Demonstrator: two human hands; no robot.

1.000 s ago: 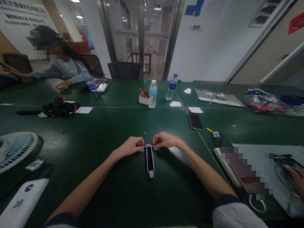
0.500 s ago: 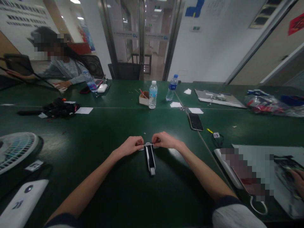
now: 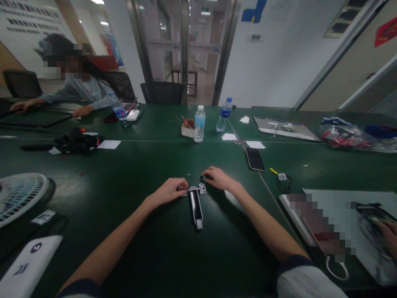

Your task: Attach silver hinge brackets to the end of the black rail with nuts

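Note:
A long, narrow metal piece with a dark middle strip (image 3: 196,205) lies on the green table, its pale end towards me. Across its far end runs a thin crossbar, and a small metal bracket plate with holes (image 3: 202,188) sits at the right of that bar. My left hand (image 3: 171,189) is closed, thumb and fingers pinching the bar's left end. My right hand (image 3: 218,179) is just beyond the bracket plate, apart from it, fingers curled together around a small dark spot that I cannot make out. A tiny ring (image 3: 189,174) lies beyond the piece.
A phone (image 3: 255,159) lies to the right, two water bottles (image 3: 199,125) and a small box (image 3: 187,129) farther back. A white fan (image 3: 23,194) stands at left. A co-worker (image 3: 83,89) sits far left; another person's hand (image 3: 389,236) shows at the right edge.
My right hand has let go of the bracket plate and moved up and slightly right, uncovering the plate. My left hand and the metal piece stay put.

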